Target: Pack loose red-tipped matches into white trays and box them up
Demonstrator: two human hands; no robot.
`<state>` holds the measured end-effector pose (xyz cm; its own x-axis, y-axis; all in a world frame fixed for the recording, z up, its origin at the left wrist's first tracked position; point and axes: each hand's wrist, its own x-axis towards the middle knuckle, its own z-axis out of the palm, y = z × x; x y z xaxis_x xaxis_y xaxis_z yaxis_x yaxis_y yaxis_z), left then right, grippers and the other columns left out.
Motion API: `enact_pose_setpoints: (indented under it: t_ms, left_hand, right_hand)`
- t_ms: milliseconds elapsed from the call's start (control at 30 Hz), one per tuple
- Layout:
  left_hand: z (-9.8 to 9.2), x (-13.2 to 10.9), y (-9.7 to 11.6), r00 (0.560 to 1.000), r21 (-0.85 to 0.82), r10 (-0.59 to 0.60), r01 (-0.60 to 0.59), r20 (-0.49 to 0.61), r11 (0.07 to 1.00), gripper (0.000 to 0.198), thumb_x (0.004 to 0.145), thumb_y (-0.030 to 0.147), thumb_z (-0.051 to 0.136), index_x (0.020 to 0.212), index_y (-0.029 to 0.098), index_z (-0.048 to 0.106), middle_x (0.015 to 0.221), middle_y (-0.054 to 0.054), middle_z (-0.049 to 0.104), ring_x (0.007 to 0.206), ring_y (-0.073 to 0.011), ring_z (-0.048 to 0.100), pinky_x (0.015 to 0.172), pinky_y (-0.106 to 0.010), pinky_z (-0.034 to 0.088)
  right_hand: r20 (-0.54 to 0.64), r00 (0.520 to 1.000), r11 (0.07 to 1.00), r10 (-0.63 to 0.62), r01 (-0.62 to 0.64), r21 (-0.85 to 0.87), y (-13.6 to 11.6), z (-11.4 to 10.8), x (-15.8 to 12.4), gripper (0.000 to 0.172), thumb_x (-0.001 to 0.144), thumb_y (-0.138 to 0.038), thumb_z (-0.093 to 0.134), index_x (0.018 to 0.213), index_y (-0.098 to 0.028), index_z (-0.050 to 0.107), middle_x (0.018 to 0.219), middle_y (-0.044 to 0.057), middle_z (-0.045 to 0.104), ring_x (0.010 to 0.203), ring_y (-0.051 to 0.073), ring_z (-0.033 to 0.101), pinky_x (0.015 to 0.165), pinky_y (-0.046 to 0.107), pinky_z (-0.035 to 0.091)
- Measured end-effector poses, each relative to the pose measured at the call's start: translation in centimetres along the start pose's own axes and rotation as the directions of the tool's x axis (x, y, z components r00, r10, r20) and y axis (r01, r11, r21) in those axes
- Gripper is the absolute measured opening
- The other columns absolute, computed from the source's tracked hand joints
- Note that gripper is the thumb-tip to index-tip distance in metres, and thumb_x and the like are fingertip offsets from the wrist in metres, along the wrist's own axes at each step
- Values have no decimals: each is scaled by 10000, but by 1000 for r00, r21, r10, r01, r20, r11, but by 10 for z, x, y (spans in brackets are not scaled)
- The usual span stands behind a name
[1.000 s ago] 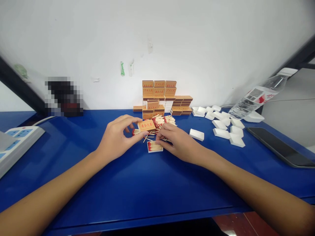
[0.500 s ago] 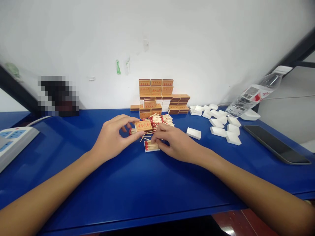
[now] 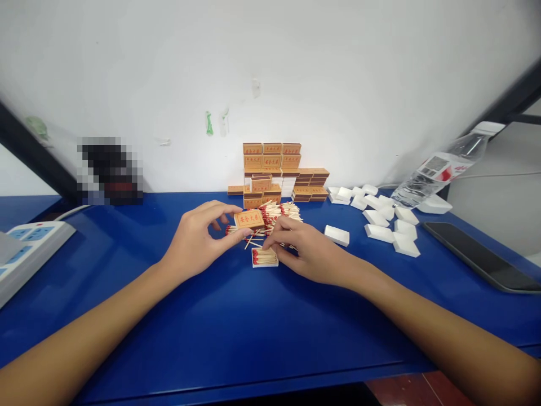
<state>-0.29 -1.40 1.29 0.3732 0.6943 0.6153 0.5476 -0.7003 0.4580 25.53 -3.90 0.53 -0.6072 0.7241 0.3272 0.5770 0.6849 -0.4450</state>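
Observation:
Between its thumb and fingers my left hand point(image 3: 205, 237) grips a matchbox sleeve point(image 3: 249, 219), orange-brown with red printed characters, above the table. My right hand point(image 3: 304, 248) is closed, its fingertips bunched at the far right side of a white matchbox tray point(image 3: 265, 265). In that tray lie red-headed matches point(image 3: 262, 257) in a row. Whether the right fingertips pinch a match cannot be made out. Behind both hands spreads a heap of loose matches point(image 3: 281, 211), partly hidden by the sleeve and my right hand.
Stacked matchboxes point(image 3: 271, 162) stand against the wall. One white tray point(image 3: 337, 235) lies right of my right hand, with several more trays point(image 3: 378, 233) beyond. A plastic bottle point(image 3: 443, 163) leans at the right, near a phone point(image 3: 479, 256). A power strip point(image 3: 51, 239) sits at the left.
The whole view has shifted slightly, so everything appears a little lower and to the right. Both hands keep nearly the same pose, the left with the matchbox sleeve, the right at the tray.

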Motion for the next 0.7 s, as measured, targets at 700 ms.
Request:
enact_pose_setpoints:
  t_ms: [700]
  left_hand:
    - [-5, 8, -19, 915, -206, -224, 304, 336, 930, 434, 834, 479, 831, 1215, 280, 773, 1115, -23, 788, 940, -190, 673, 787, -309, 550]
  right_hand:
    - [51, 984, 948, 171, -178, 263, 33, -36, -7, 371, 920, -491, 742, 1169, -224, 674, 829, -14, 641, 699, 138, 576, 621, 275, 435]
